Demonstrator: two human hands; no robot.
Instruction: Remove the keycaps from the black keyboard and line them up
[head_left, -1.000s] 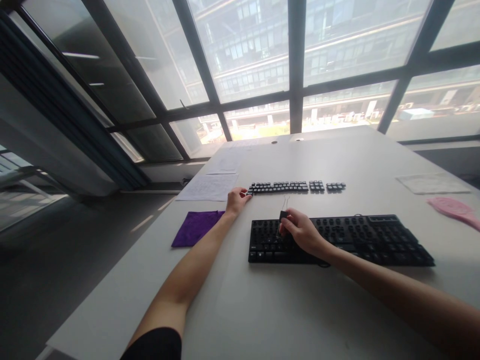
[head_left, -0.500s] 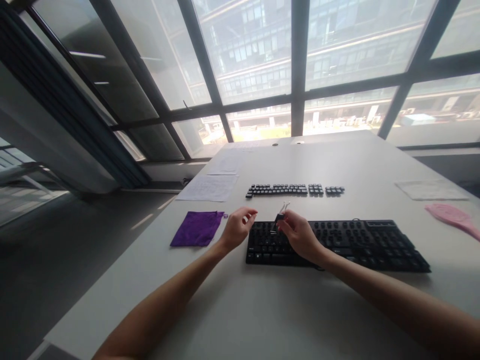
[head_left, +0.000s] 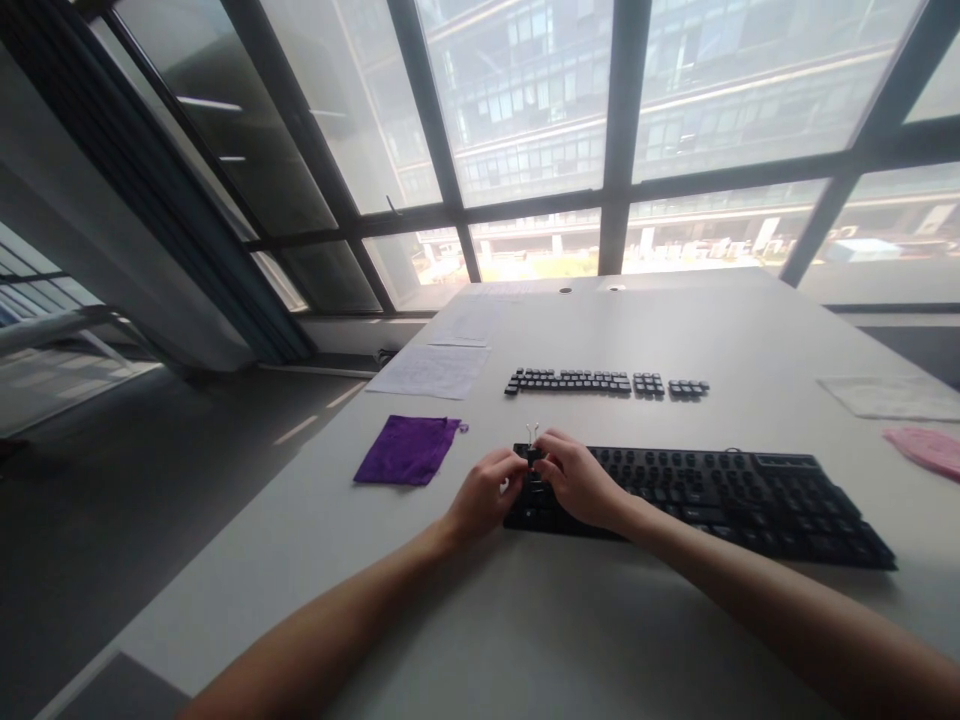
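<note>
Over the left end of a black keyboard point(head_left: 697, 497), my two hands meet around a keycap puller point(head_left: 533, 455) with a black body and thin wire prongs. My right hand point(head_left: 583, 482) pinches its body, and two wire prongs stick up above the fingers. Closed at the fingertips, my left hand point(head_left: 486, 494) touches the puller from the left side. Some wire shows below the fingers, but the contact point is partly hidden. Behind the keyboard, rows of loose black keycaps point(head_left: 574, 381) lie in groups on the white table point(head_left: 450, 620).
Left of the keyboard lies a purple cloth pouch point(head_left: 409, 450). Papers point(head_left: 430, 371) are spread beyond it. On the right are a clear flat sheet or bag point(head_left: 892, 397) and a pink object point(head_left: 930, 452). Large windows stand behind the table.
My right hand has moved left with the keycap puller. My left hand has come in from the side, its fingertips now at the puller. The view has shifted slightly.
</note>
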